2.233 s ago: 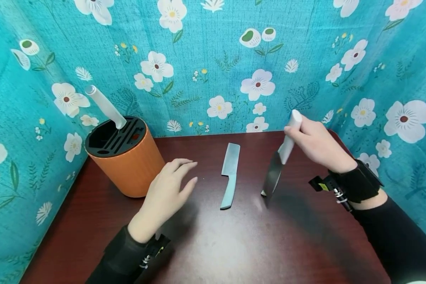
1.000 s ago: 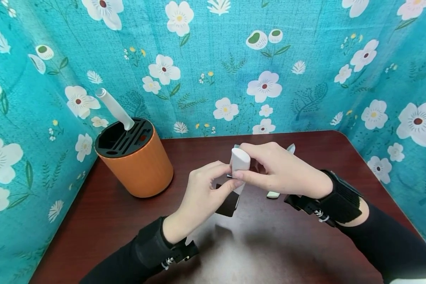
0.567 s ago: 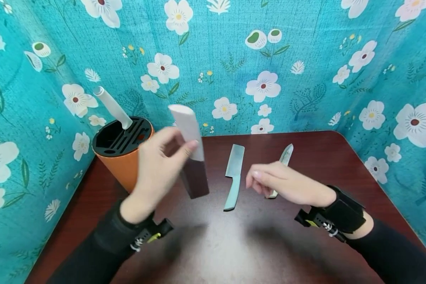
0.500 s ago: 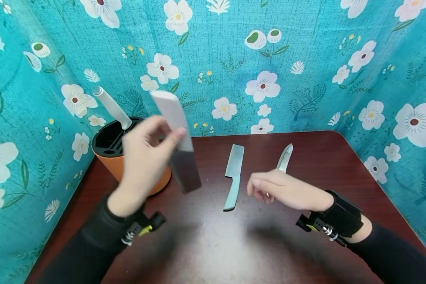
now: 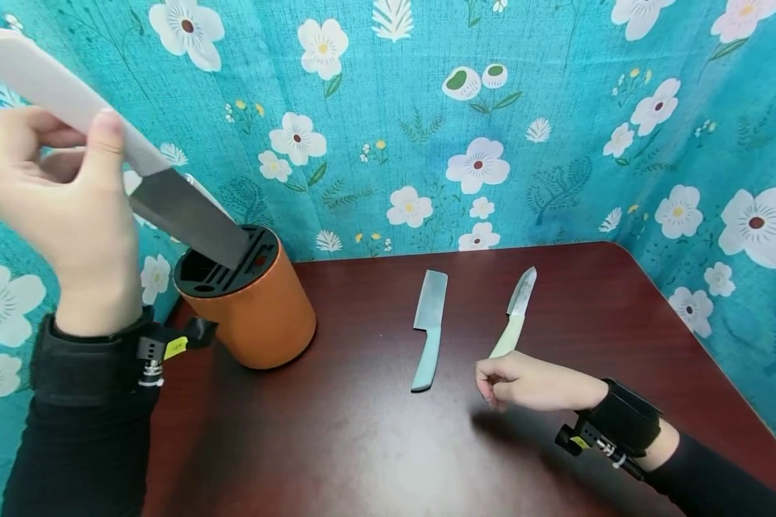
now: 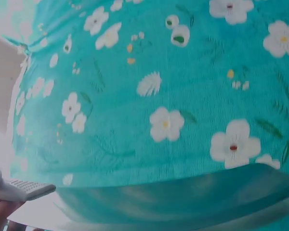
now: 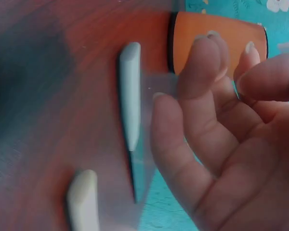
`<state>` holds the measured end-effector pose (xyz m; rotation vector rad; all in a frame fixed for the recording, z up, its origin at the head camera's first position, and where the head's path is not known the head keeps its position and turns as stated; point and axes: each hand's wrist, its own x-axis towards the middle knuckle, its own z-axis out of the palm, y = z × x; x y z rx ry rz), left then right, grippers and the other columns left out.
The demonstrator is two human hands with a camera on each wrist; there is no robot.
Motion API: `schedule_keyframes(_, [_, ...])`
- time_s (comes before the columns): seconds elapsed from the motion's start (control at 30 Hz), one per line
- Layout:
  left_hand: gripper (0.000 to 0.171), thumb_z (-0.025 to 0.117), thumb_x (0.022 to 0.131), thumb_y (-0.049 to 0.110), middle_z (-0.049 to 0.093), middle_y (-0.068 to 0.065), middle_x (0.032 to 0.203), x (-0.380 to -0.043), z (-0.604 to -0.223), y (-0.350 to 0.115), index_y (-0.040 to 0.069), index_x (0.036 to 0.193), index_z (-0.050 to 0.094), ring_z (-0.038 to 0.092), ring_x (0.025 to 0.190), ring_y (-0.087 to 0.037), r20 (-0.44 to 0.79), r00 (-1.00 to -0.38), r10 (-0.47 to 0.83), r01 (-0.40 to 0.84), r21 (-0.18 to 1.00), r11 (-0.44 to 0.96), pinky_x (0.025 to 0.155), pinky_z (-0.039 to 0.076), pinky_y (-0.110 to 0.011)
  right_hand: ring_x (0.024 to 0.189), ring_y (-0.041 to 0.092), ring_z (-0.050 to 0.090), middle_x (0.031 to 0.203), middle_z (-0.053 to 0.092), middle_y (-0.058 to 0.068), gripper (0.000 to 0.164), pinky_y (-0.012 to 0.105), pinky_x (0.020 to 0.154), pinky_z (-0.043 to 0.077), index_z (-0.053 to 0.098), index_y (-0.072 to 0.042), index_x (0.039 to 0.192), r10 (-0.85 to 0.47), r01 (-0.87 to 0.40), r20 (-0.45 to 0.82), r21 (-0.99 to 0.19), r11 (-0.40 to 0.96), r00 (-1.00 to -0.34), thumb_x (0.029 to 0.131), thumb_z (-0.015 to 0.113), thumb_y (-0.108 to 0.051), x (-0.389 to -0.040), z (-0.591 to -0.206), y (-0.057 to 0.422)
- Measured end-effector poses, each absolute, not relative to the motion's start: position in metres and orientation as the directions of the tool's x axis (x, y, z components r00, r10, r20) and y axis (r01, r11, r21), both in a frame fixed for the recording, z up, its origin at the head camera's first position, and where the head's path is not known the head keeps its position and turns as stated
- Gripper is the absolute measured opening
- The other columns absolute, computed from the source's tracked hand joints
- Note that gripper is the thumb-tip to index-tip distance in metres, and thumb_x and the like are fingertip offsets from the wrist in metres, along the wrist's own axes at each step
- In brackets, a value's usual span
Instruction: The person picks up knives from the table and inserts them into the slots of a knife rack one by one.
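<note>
Knife (image 5: 184,213) in left grip (image 5: 61,197), partly hidden

Backdrop: turquoise curtain (image 5: 362,86), behind the bench (image 5: 336,431) and along both sides, slight vertical folds. Print = white flowers (image 5: 478,165) with dark red or yellow centres, round white buds (image 5: 462,84) with green middles, white leaves (image 5: 393,18), dark teal fern sprigs (image 5: 559,188), tiny yellow blossoms. Bench: dark reddish brown, glossy, far right corner rounded, pale glare low centre. Light-blue-handled knife (image 5: 432,316) lying flat mid-bench, squared blade toward curtain, handle toward viewer, well apart from the hands. Left wrist view: blurry pale area (image 6: 2,86) past curtain's edge, upper left, can't tell what.
</note>
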<state>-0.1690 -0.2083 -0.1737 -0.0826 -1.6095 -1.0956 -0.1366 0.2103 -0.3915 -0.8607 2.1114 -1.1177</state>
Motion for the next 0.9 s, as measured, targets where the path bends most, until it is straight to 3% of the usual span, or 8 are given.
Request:
schedule_keyframes(0.17, [0.027, 0.073, 0.094, 0.029, 0.058, 0.02, 0.09, -0.168, -0.175, -0.22, 0.012, 0.114, 0.071, 0.061, 0.073, 0.009, 0.78, -0.337, -0.527, 0.502, 0.622, 0.6, 0.078, 0.046, -0.017, 0.072, 0.028, 0.062, 0.083, 0.063, 0.018, 0.023, 0.032, 0.07, 0.055, 0.056, -0.005, 0.086, -0.757, -0.219, -0.199, -0.884, 0.413, -0.622, 0.094, 0.039, 0.009, -0.133, -0.407, 0.214])
schedule_keyframes(0.4, [0.024, 0.069, 0.096, 0.032, 0.055, 0.025, 0.089, -0.176, -0.184, -0.238, 0.014, 0.112, 0.073, 0.056, 0.069, 0.013, 0.789, -0.313, -0.529, 0.438, 0.614, 0.656, 0.077, 0.044, -0.015, 0.073, 0.034, 0.063, 0.083, 0.064, 0.018, 0.028, 0.034, 0.072, 0.057, 0.056, -0.007, 0.085, -0.755, -0.211, -0.211, -0.883, 0.42, -0.621, 0.093, 0.035, 0.01, -0.127, -0.414, 0.212])
schedule_keyframes(0.57, [0.015, 0.07, 0.095, 0.031, 0.052, 0.022, 0.085, -0.182, -0.192, -0.25, 0.018, 0.103, 0.073, 0.059, 0.068, 0.013, 0.772, -0.321, -0.549, 0.446, 0.635, 0.631, 0.073, 0.042, -0.016, 0.073, 0.032, 0.063, 0.083, 0.064, 0.019, 0.028, 0.032, 0.07, 0.055, 0.056, -0.006, 0.084, -0.75, -0.201, -0.215, -0.884, 0.422, -0.626, 0.091, 0.035, 0.011, -0.125, -0.413, 0.213])
schedule_keyframes(0.9, [0.008, 0.068, 0.096, 0.029, 0.053, 0.02, 0.087, -0.186, -0.192, -0.254, 0.022, 0.1, 0.067, 0.056, 0.064, 0.012, 0.733, -0.35, -0.583, 0.439, 0.678, 0.589, 0.074, 0.042, -0.017, 0.072, 0.027, 0.063, 0.082, 0.064, 0.015, 0.026, 0.031, 0.069, 0.054, 0.056, -0.004, 0.084, -0.744, -0.176, -0.228, -0.889, 0.422, -0.628, 0.091, 0.036, 0.011, -0.123, -0.415, 0.211])
